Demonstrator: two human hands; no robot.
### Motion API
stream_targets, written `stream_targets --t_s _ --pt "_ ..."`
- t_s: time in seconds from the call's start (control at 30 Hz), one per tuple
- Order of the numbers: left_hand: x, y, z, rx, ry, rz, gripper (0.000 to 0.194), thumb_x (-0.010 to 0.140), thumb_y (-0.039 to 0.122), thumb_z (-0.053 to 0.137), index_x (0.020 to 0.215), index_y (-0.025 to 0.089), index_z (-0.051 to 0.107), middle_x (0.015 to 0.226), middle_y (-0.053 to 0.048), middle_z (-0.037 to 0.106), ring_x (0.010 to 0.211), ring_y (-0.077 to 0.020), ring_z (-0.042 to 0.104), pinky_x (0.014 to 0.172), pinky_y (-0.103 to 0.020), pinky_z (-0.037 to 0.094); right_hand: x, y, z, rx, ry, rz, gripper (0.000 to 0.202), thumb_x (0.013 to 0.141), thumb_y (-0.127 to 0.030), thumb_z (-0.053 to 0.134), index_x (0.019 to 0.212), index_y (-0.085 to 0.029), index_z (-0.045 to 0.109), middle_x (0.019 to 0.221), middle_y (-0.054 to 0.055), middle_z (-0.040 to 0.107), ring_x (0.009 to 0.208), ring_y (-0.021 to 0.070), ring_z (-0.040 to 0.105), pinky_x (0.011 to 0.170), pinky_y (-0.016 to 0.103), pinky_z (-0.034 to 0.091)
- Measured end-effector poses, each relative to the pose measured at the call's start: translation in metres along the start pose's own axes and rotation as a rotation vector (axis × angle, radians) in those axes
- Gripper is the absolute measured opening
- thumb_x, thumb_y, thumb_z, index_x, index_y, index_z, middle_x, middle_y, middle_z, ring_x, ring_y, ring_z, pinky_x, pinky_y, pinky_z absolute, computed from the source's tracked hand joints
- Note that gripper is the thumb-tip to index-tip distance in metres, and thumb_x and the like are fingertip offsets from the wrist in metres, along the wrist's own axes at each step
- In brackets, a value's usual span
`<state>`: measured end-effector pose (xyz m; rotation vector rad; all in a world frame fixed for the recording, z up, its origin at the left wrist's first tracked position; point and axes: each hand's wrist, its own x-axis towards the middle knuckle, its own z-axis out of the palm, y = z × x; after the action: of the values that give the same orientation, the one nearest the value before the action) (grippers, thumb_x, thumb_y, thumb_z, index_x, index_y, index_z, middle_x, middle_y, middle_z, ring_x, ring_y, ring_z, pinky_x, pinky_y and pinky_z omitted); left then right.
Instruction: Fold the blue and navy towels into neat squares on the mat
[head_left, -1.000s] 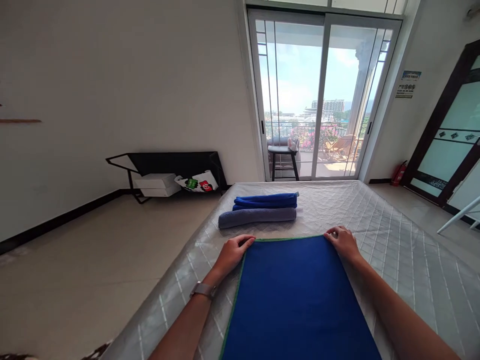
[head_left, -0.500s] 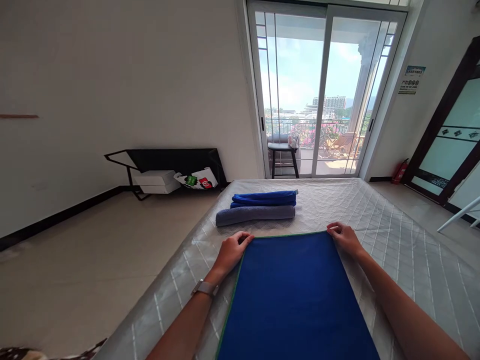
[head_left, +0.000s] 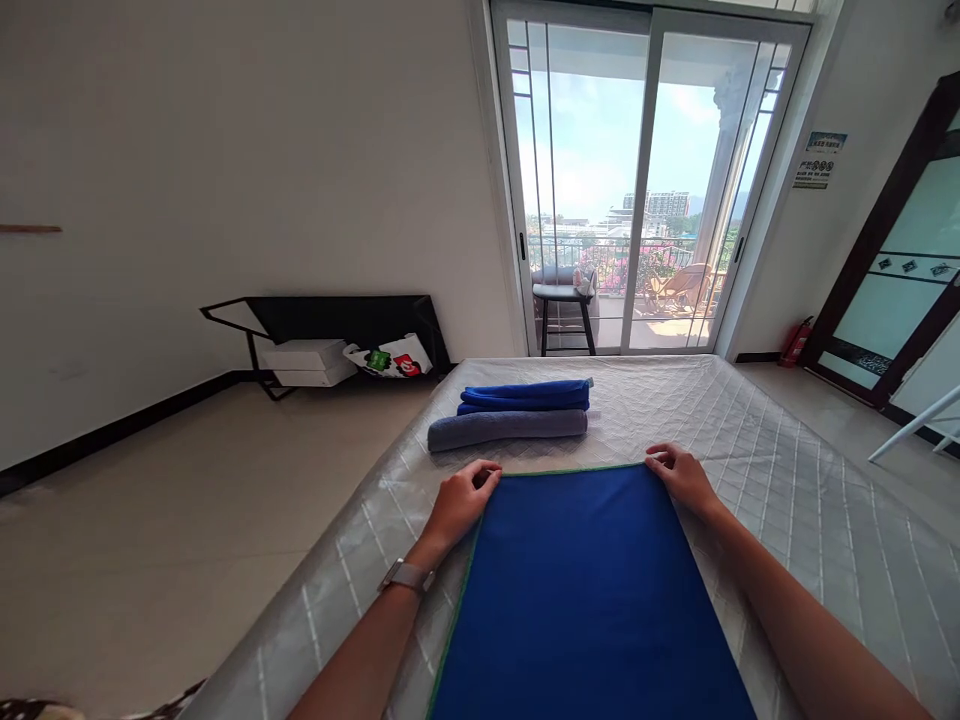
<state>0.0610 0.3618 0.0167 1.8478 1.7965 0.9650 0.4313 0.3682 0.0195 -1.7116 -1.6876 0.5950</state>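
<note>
Your left hand (head_left: 461, 498) and right hand (head_left: 682, 478) each pinch a far corner of a blue cloth (head_left: 592, 590), spread flat nearer the mattress's (head_left: 810, 520) left edge than its right. A rolled grey towel (head_left: 508, 430) lies beyond, toward the far edge. The cloth looks light, soft and limp; its green-hemmed corners seem the best hold.

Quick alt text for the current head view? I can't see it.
Left hand and right hand hold the far corners of a green-edged blue cloth on a quilted mattress. Beyond it lie a grayish roll and a blue bundle.
</note>
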Motion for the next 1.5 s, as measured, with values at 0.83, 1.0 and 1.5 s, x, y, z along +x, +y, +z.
stream_targets --t_s 0.83,1.0,1.5 --pt "-0.027 0.037 0.043 0.350 -0.095 0.386 0.051 0.097 0.052 0.042 0.138 0.027 0.058 0.150 -0.006 0.053 0.142 -0.0274 0.043 0.119 -0.046 0.031 -0.032 -0.047 0.023 -0.529 -0.196 -0.130 0.056 0.103 -0.040 0.033 0.151 -0.014 0.044 0.159 0.010 0.041 0.148 0.0242 0.031 0.120 0.040 0.024" --pt "-0.027 0.017 0.056 0.405 -0.186 0.322 0.062 0.097 0.061 0.037 0.149 0.029 0.047 0.158 -0.007 0.043 0.148 -0.0285 0.033 0.122 -0.049 0.023 -0.030 -0.037 0.027 -0.540 -0.291 -0.114 0.063 0.104 -0.044 0.020 0.159 -0.013 0.023 0.166 0.008 0.018 0.154 0.0203 0.011 0.124 0.042 0.012" --pt "-0.024 0.012 0.055 0.511 -0.206 0.308 0.066 0.098 0.061 0.033 0.152 0.026 0.042 0.161 -0.011 0.036 0.149 -0.0298 0.030 0.122 -0.052 0.021 -0.033 -0.044 0.027 -0.513 -0.273 -0.119 0.063 0.104 -0.039 0.022 0.159 -0.008 0.022 0.165 0.012 0.021 0.154 0.0204 0.010 0.124 0.044 0.010"
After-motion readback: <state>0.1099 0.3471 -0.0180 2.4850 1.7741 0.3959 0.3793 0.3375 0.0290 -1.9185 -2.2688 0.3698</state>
